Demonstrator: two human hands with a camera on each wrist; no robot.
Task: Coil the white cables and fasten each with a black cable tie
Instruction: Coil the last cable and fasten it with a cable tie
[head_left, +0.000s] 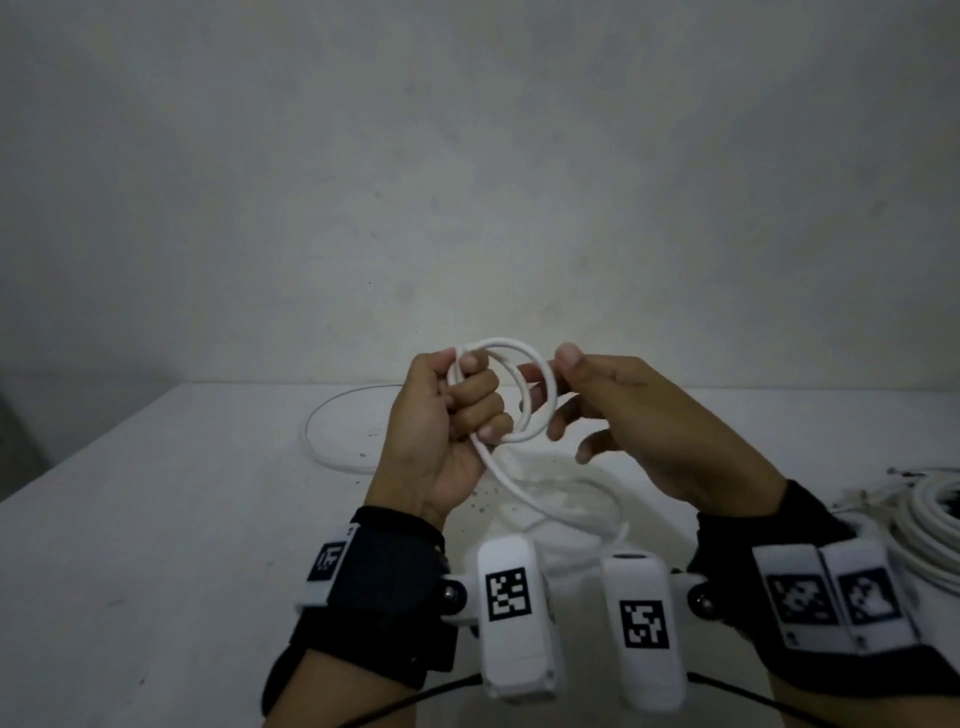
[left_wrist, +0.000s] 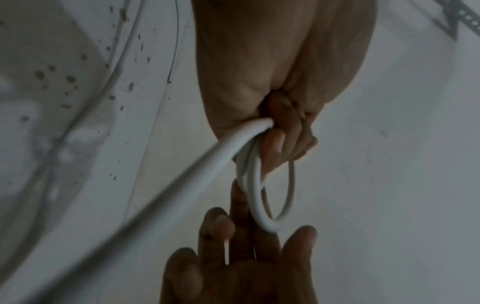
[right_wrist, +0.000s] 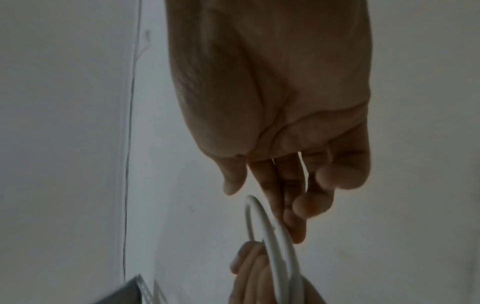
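I hold a white cable coil (head_left: 522, 387) in the air above the table. My left hand (head_left: 470, 408) grips its left side in a fist, with several loops passing through the curled fingers (left_wrist: 275, 148). My right hand (head_left: 563, 397) is at the coil's right side. Its fingers (left_wrist: 241, 236) are nearly straight and touch the loops, and the thumb (right_wrist: 342, 174) stands apart from the cable. In the right wrist view the coil (right_wrist: 276, 246) runs from my fingertips to the left hand (right_wrist: 246, 265). The cable's loose tail (head_left: 540, 506) drops from my left fist to the table.
The white table (head_left: 156, 545) ends at a pale wall. More of the white cable lies in a wide loop (head_left: 324, 441) at the far left. A bundle of white cables (head_left: 935, 525) sits at the right edge, with thin dark strands (head_left: 906, 473) beside it.
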